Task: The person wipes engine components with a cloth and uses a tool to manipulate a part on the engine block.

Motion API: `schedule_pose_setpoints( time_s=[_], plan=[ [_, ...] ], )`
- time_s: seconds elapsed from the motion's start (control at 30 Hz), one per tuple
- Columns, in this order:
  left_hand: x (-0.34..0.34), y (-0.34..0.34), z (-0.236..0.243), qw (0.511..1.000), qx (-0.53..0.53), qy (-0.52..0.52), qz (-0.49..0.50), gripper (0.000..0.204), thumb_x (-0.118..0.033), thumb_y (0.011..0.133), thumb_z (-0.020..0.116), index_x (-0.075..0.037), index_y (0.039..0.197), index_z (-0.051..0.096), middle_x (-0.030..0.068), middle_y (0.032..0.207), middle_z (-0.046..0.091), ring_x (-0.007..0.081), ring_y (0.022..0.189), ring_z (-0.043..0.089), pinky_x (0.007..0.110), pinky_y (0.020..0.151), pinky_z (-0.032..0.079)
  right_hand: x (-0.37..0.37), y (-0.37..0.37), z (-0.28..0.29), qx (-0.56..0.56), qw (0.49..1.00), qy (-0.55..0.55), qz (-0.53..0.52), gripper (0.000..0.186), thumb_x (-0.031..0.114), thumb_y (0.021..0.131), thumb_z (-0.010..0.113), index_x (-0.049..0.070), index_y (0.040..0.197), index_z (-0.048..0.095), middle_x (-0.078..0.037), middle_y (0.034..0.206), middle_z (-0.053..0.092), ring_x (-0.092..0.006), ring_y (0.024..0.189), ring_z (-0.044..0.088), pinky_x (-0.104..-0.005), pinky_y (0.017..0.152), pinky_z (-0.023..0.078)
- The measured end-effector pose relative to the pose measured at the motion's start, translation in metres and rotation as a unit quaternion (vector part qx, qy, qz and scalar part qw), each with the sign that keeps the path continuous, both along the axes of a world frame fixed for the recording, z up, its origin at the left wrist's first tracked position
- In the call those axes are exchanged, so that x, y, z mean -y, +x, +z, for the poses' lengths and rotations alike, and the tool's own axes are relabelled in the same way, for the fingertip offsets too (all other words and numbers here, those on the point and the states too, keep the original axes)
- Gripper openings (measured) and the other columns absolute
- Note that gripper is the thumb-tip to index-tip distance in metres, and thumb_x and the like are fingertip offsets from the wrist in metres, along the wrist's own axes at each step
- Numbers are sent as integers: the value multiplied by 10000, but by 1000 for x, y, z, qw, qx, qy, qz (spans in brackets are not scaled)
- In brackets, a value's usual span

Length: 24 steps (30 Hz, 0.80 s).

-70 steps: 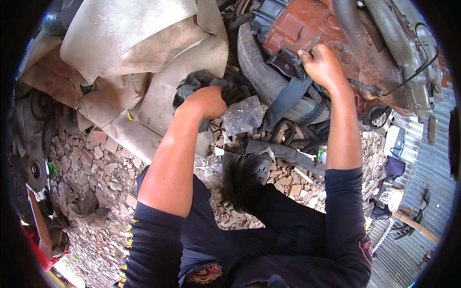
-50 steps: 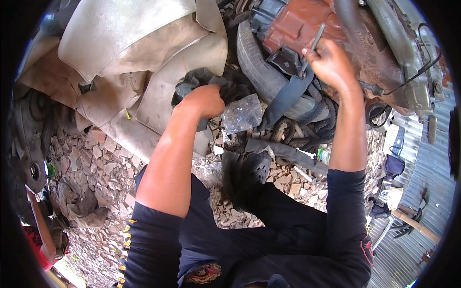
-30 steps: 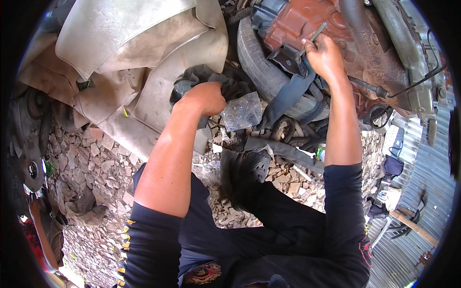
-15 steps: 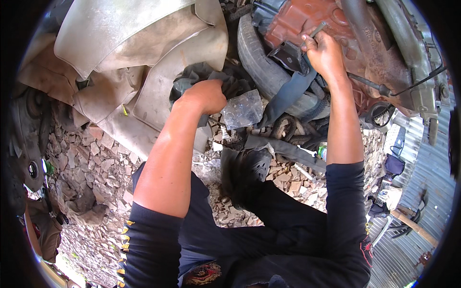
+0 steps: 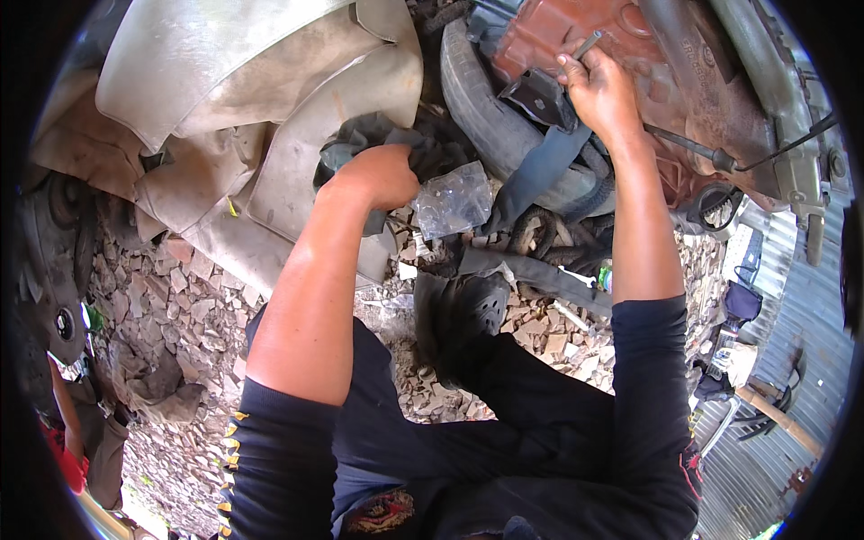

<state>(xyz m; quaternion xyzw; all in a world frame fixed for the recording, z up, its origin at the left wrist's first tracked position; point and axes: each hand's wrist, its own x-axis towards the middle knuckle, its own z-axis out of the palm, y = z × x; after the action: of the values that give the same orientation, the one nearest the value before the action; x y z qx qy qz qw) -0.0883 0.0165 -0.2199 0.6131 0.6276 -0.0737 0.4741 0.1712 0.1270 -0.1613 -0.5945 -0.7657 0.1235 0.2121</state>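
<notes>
My left hand (image 5: 376,175) is curled with its fingertips turned down into a dark crumpled cloth (image 5: 346,148), beside beige panels. A clear plastic piece (image 5: 453,200) lies just right of its knuckles. My right hand (image 5: 601,90) is closed around a thin grey rod (image 5: 587,43), whose end sticks out above the thumb. Below the thumb side of that hand is a black bracket-like part (image 5: 540,97). Behind the rod stands a reddish-brown metal casing (image 5: 549,36). The fingers of both hands are partly hidden.
A worn tyre (image 5: 490,108) and a dark rubber strip (image 5: 544,175) lie between my hands. Large beige panels (image 5: 243,72) are piled at left. Broken stones (image 5: 171,297) cover the ground. Corrugated metal sheet (image 5: 810,333) stands at right. Another person's arm (image 5: 65,405) shows at the lower left.
My right hand has shifted slightly up with the rod, whose end now tilts a little differently. My left hand stays at the dark cloth. More of the other person shows at the lower left.
</notes>
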Motion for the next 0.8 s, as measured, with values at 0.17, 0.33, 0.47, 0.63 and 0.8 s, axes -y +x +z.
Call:
schedule_pose_setpoints(
  time_s=[0.17, 0.33, 0.47, 0.63, 0.8],
  plan=[
    [-3, 0, 7, 1000, -11, -16, -6, 483, -132, 822, 488, -5, 1284, 541, 215, 1309, 553, 349, 1218, 526, 405, 1015, 430, 2, -6, 21, -80, 995, -60, -11, 212, 282, 908, 590, 102, 994, 664, -194, 900, 687, -397, 903, 644, -455, 781, 501],
    [-2, 2, 9, 1000, -6, -8, -10, 498, -120, 815, 479, -3, 1296, 533, 219, 1310, 551, 350, 1222, 524, 401, 1019, 428, -2, -2, 2, 39, 999, 11, 8, 146, 167, 944, 570, 49, 995, 639, -102, 801, 700, -164, 764, 687, -310, 723, 508],
    [-1, -2, 3, 1000, -10, -14, -5, 499, -117, 815, 479, 0, 1297, 531, 220, 1311, 550, 348, 1223, 524, 400, 1023, 425, 0, -6, 12, -70, 997, -30, 9, 189, 242, 916, 588, 84, 1000, 652, -169, 873, 684, -319, 859, 657, -395, 766, 502],
    [0, -1, 5, 1000, -3, -3, -4, 505, -110, 810, 477, -1, 1300, 529, 222, 1310, 549, 350, 1222, 524, 405, 1019, 428, -5, -1, 3, 9, 998, -45, -36, 215, 254, 898, 592, 67, 980, 658, -223, 900, 671, -410, 915, 638, -436, 798, 497],
    [1, -3, 7, 1000, -2, -6, 5, 487, -115, 809, 483, -1, 1278, 549, 224, 1292, 561, 358, 1204, 535, 411, 1009, 437, -8, -2, 3, -10, 999, -32, -20, 238, 250, 898, 594, 44, 1002, 655, -224, 901, 674, -419, 900, 637, -453, 785, 497]
  ],
)
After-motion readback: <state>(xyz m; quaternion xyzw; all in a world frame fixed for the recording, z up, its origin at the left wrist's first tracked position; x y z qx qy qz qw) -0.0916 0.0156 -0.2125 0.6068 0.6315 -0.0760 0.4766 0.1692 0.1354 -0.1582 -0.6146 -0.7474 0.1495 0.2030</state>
